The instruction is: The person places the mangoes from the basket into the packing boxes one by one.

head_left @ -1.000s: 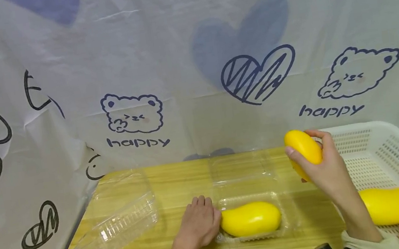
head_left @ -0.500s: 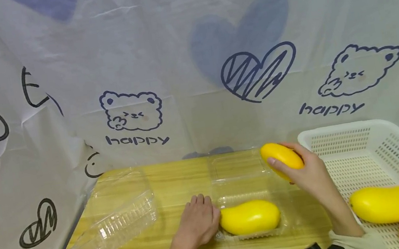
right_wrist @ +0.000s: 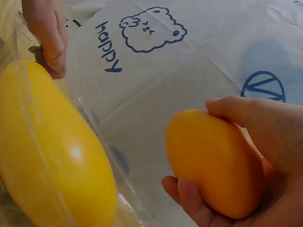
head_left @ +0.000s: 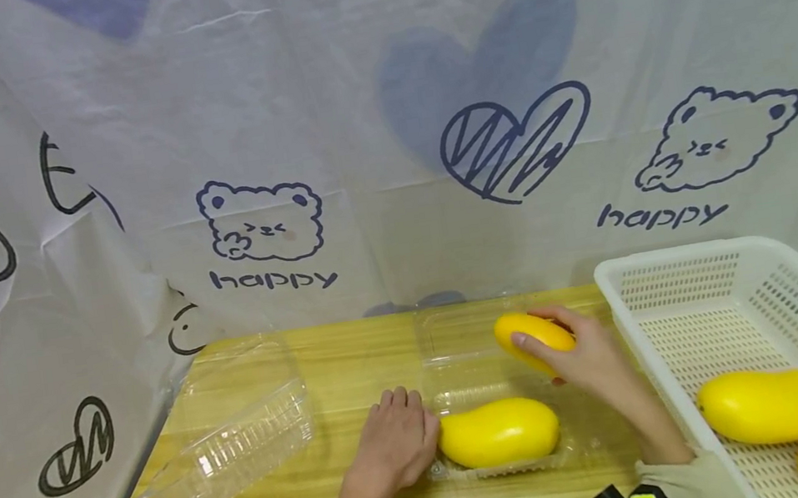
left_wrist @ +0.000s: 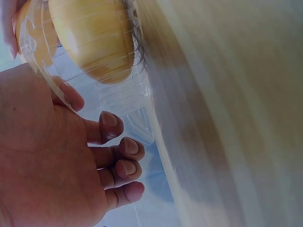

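My right hand grips a yellow mango above the back right part of an open clear plastic clamshell box. In the right wrist view, fingers and thumb curl round this mango. Another mango lies sideways in the front half of the box. At the box's left edge, my left hand pinches the rim between thumb and forefinger, its other fingers loosely bent. The left wrist view shows the rim passing by the thumb, close to the mango inside.
A white perforated basket at the right holds yellow mangoes. Another open clear clamshell box stands at the left of the wooden table. A printed cloth hangs behind and at the left.
My right hand has carried its mango left and down, from beside the basket to above the clamshell box. The left hand has stayed at the box's left edge.
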{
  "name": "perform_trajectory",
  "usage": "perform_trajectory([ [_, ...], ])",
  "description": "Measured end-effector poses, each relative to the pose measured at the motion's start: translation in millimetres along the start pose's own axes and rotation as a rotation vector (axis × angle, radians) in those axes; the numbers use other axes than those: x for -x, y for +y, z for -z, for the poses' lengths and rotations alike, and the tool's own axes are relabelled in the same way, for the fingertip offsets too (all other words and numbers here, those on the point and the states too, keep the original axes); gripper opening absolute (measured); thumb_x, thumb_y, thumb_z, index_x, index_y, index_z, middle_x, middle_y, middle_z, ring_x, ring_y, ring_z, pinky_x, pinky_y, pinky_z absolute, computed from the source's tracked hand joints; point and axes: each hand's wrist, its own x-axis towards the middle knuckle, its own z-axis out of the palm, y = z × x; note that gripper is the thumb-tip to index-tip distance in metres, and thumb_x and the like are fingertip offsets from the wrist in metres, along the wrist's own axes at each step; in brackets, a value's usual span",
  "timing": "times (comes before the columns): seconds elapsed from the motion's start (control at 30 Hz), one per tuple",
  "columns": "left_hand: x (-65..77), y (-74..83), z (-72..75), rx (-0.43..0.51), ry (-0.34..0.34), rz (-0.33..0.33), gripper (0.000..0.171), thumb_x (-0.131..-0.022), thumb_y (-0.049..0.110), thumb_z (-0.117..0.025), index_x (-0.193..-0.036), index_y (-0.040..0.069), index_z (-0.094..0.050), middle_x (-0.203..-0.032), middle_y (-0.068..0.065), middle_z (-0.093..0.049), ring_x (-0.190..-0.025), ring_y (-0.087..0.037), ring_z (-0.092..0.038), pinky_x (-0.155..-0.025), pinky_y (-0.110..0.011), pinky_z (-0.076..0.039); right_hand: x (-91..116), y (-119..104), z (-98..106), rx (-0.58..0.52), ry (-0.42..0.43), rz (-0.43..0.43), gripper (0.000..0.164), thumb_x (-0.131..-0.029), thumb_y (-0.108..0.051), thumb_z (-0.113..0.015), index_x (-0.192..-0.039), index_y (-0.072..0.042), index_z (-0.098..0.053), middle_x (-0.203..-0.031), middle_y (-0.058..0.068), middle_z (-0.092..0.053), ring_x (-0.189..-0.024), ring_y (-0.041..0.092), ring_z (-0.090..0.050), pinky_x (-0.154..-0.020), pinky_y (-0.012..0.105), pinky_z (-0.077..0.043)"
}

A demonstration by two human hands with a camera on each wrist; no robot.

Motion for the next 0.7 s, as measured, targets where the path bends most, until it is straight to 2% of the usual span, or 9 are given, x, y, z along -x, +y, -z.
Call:
perform_trajectory([
  [0.13, -0.3, 0.1, -0.4, 0.002, 0.002, 0.004, 0.031, -0.106, 0.022, -0.032, -0.090, 0.005, -0.052, -0.087, -0.009, -0.047, -0.083, -0.026, -0.044, -0.077, -0.041, -0.042, -1, 2, -4, 0.005, -0.044, -0.025, 0.067, -0.092, -0.044, -0.076, -0.143, -0.006, -0.055, -0.127, 0.023, -0.060, -0.089, 0.029, -0.064, -0.061, 0.036, -0.059],
  [0.33, 0.1, 0.5, -0.1, 0.005, -0.001, 0.006, 0.030, -0.106, 0.021, -0.032, -0.089, 0.006, -0.052, -0.086, -0.008, -0.047, -0.082, -0.025, -0.043, -0.076, -0.041, -0.041, -1, 6, -8, 0.080, -0.123, 0.034, 0.067, -0.091, -0.035, -0.076, -0.146, -0.004, -0.053, -0.142, 0.024, -0.054, -0.114, 0.035, -0.059, -0.087, 0.046, -0.054],
  [0.5, 0.8, 0.5, 0.0, 0.008, -0.011, 0.007, 0.030, -0.106, 0.021, -0.032, -0.089, 0.006, -0.051, -0.086, -0.008, -0.046, -0.081, -0.025, -0.042, -0.074, -0.039, -0.040, 1, 12, -9, 0.097, -0.187, 0.094, 0.074, -0.086, -0.029, -0.079, -0.148, -0.003, -0.049, -0.142, 0.027, -0.049, -0.114, 0.036, -0.055, -0.091, 0.052, -0.051],
  [0.7, 0.1, 0.2, -0.1, 0.006, -0.010, 0.003, 0.030, -0.106, 0.021, -0.032, -0.089, 0.006, -0.050, -0.086, -0.008, -0.044, -0.080, -0.025, -0.040, -0.074, -0.039, -0.038, 0, 15, -10, 0.065, -0.239, 0.139, 0.075, -0.085, -0.028, -0.082, -0.147, -0.001, -0.049, -0.145, 0.022, -0.053, -0.121, 0.037, -0.057, -0.100, 0.055, -0.048],
])
